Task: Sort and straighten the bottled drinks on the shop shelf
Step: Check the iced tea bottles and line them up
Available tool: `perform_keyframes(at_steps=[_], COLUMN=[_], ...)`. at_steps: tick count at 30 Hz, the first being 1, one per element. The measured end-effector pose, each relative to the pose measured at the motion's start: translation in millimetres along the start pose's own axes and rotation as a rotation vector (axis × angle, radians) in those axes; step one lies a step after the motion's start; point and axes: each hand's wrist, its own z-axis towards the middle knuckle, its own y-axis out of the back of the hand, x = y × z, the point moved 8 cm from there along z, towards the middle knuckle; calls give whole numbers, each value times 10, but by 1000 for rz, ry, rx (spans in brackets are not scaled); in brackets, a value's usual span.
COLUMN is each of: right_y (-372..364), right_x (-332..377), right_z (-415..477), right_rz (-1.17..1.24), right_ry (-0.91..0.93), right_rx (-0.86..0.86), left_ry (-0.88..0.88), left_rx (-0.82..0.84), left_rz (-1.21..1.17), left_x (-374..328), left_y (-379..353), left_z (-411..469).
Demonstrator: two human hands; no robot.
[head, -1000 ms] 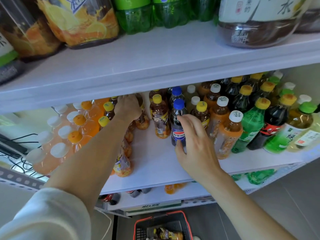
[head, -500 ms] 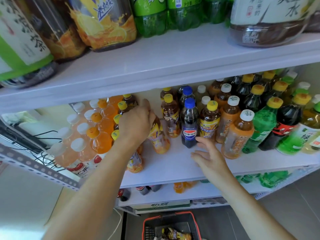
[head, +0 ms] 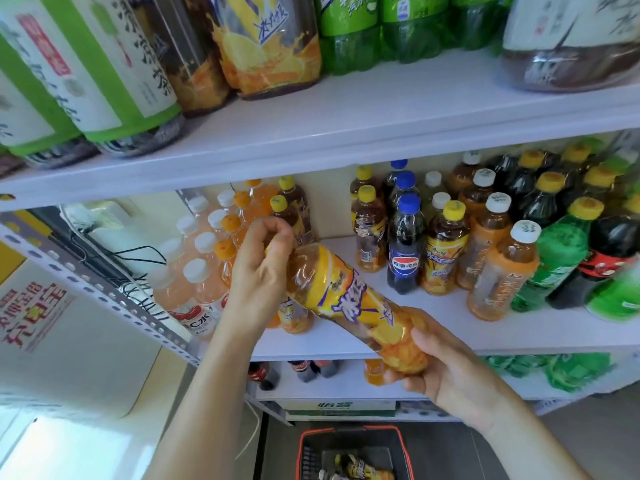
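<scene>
An iced tea bottle (head: 349,299) with a yellow and orange label lies tilted in front of the middle shelf (head: 433,327), its neck up left and its base down right. My left hand (head: 259,268) grips its neck and cap end. My right hand (head: 446,368) holds its base from below. Behind it stand rows of bottles: yellow-capped tea (head: 369,233), a blue-capped cola (head: 403,244), orange-labelled tea (head: 502,275) and a green bottle (head: 554,261). Pale pink and orange drinks (head: 207,268) fill the shelf's left end.
Large bottles (head: 263,46) stand on the upper shelf (head: 346,119) close overhead. A lower shelf (head: 346,382) holds more bottles. A red-rimmed basket (head: 353,455) with a tea bottle sits on the floor below. A perforated metal shelf post (head: 114,299) and cables lie to the left.
My left hand has pulled the tea bottle off the shelf towards me and tipped it over. My right hand has left the shelf surface and taken the bottle's base.
</scene>
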Motion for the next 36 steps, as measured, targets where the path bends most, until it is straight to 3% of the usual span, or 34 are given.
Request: perform_keyframes(at_steps=[6, 8, 10, 12, 14, 17, 19, 23, 29, 36], right_y=[32, 44, 11, -55, -98, -136, -230, -269, -223, -176], right_x=[177, 238, 276, 284, 181, 10, 23, 126, 280, 396], right_z=[-135, -151, -171, -200, -134, -233, -192, -205, -239, -266], right_rz=[-237, -287, -169, -1, 91, -82, -61, -91, -298, -553], right_ry=[216, 271, 287, 210, 20, -79, -94, 42, 241, 361], right_rx=[-151, -195, -148, -92, -90, -20, -6, 7, -129, -242], left_ry=[180, 213, 191, 126, 66, 2, -21, 39, 212, 215], left_rx=[12, 56, 92, 108, 107, 85, 65, 57, 82, 136], left_rz=[264, 162, 8, -55, -86, -105, -109, -66, -30, -52], left_x=[275, 315, 293, 218, 116, -11, -42, 33, 270, 352], left_y=[90, 37, -26, -45, -53, -36, -7, 48, 114, 46], left_z=[4, -62, -128, -152, -127, -66, -42, -4, 104, 123])
